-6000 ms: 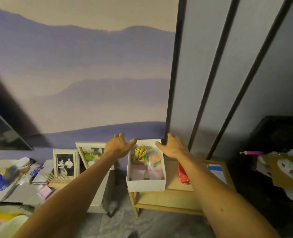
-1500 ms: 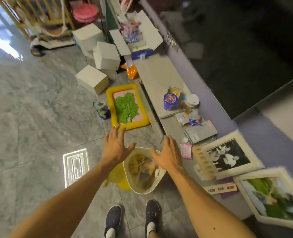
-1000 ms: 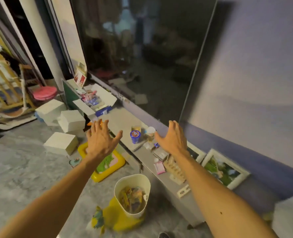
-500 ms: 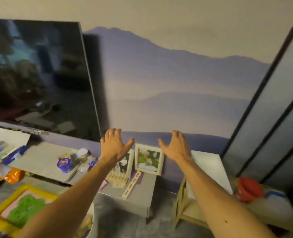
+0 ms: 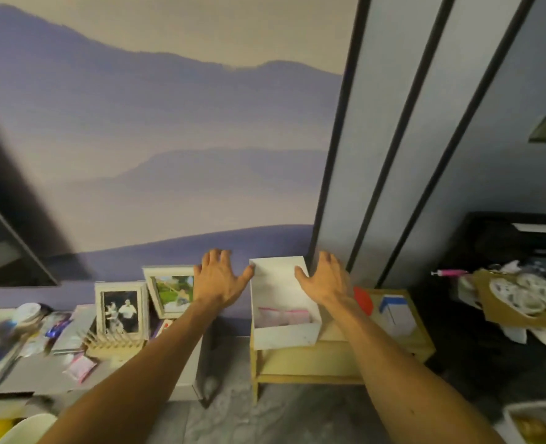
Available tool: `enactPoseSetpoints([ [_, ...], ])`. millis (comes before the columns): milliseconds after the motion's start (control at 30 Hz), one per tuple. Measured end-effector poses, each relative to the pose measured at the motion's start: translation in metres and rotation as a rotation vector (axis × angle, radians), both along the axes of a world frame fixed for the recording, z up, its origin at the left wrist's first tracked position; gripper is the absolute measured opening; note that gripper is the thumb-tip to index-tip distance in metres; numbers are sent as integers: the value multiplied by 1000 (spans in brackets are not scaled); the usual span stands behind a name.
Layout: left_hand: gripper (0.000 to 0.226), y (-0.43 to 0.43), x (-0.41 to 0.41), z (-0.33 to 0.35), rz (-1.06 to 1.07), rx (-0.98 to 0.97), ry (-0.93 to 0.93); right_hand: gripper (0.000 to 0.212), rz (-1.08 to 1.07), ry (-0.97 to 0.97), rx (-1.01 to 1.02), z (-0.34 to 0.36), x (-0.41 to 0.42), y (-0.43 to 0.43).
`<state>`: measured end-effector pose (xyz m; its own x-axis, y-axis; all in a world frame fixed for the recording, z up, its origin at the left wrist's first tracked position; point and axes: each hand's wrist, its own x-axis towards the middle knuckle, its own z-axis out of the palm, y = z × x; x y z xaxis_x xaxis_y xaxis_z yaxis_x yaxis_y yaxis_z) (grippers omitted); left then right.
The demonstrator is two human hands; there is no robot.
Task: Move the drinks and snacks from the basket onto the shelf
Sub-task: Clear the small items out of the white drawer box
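A white open box (image 5: 284, 333) stands on the left part of a low wooden shelf (image 5: 310, 363); only a pink packet (image 5: 281, 317) shows inside it. My left hand (image 5: 218, 278) hovers open just left of the box, fingers spread. My right hand (image 5: 327, 280) hovers open over the box's right rim. Neither hand holds anything. The white rim of the basket (image 5: 25, 427) peeks in at the bottom left. A red can (image 5: 363, 299) lies on the shelf behind my right forearm.
A low grey cabinet (image 5: 41, 376) to the left carries two photo frames (image 5: 121, 310), a wooden rack (image 5: 114, 341) and small packets. A blue-and-white sheet (image 5: 395, 315) lies on the shelf. A dark stand with clutter (image 5: 521, 299) fills the right side.
The view swung from the floor and the basket up past the screen and right to the shelf. Both hands stayed open and empty. Six seconds ago the box held several snacks.
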<state>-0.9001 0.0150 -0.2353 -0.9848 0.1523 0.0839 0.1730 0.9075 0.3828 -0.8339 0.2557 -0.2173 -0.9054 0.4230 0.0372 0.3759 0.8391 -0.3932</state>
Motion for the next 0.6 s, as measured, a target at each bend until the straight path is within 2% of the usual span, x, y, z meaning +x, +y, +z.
enactPoseSetpoints([
  [167,90,48,-30,-41,-39,-14,-171,82,11,-99,-26,-39,-29,25],
  [400,94,91,-65,-145,-49,21,-463,84,26,-265,-62,-128,-77,30],
  [600,79,114,-87,-212,-21,48,-640,79,22,-436,-168,-202,-109,32],
])
